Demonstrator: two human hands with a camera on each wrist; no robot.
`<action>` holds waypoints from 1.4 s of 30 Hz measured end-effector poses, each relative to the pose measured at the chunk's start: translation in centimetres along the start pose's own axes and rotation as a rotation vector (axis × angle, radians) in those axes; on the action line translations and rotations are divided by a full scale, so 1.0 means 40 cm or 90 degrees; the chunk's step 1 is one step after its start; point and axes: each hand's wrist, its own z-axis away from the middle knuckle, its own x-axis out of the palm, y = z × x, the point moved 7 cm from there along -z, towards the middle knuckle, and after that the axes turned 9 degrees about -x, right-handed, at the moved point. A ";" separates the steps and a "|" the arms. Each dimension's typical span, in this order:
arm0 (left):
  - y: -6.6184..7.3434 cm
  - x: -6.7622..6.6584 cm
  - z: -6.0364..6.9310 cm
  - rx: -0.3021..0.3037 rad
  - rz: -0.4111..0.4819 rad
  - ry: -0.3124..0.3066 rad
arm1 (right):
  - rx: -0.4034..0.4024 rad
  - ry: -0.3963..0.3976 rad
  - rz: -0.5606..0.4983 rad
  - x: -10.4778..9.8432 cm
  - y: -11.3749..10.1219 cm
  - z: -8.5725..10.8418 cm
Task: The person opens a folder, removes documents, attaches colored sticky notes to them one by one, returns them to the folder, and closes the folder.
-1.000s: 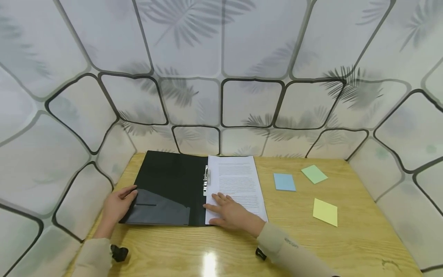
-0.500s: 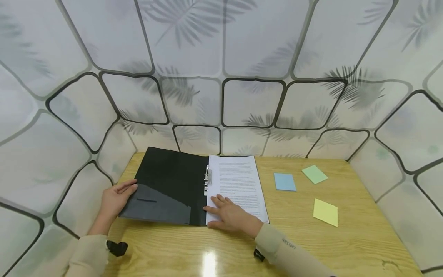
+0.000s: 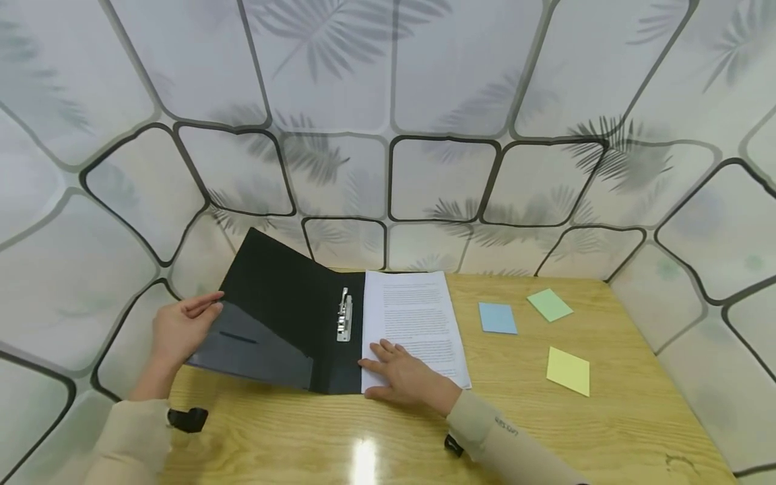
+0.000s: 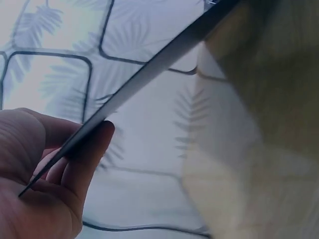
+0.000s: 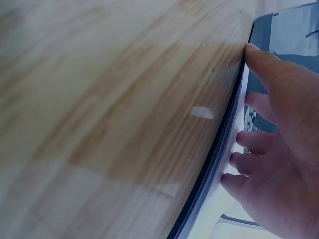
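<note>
Left hand (image 3: 182, 331) pinches raised folder cover (image 3: 279, 296) near table's (image 3: 285, 438) left edge; right hand (image 3: 403, 377), fingers spread, rests on paper (image 3: 418, 310).

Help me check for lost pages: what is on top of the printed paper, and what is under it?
The right hand rests on the printed paper, hiding part of its lower end. Beneath it, the edge of the black folder shows; anything between them is covered.

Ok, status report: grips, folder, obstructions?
Left grip pinching black clip-folder cover, tilted up. Right grip resting on printed pages. No obstruction seen; sticky notes lie apart.
</note>
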 end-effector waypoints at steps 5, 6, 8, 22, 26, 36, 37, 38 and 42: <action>0.033 -0.054 -0.001 0.019 -0.069 0.000 | 0.006 0.001 -0.012 -0.005 0.006 0.007; 0.039 -0.064 -0.001 0.026 -0.085 0.001 | 0.008 0.000 -0.013 -0.006 0.008 0.009; 0.048 -0.084 -0.002 0.035 -0.109 -0.003 | 0.011 0.001 -0.018 -0.006 0.011 0.011; 0.101 -0.152 -0.044 0.089 -0.203 -0.008 | 0.021 0.010 -0.049 -0.009 0.032 0.035; 0.113 -0.161 -0.054 0.096 -0.231 -0.013 | 0.027 0.012 -0.058 -0.013 0.037 0.043; 0.123 -0.192 -0.065 0.111 -0.255 0.012 | 0.023 0.020 -0.053 -0.013 0.045 0.054; 0.125 -0.195 -0.066 0.112 -0.255 0.014 | 0.020 0.021 -0.051 -0.013 0.045 0.054; 0.125 -0.199 -0.067 0.113 -0.258 0.016 | 0.019 0.022 -0.050 -0.013 0.046 0.055; 0.128 -0.211 -0.070 0.110 -0.260 0.025 | 0.018 0.023 -0.051 -0.017 0.048 0.058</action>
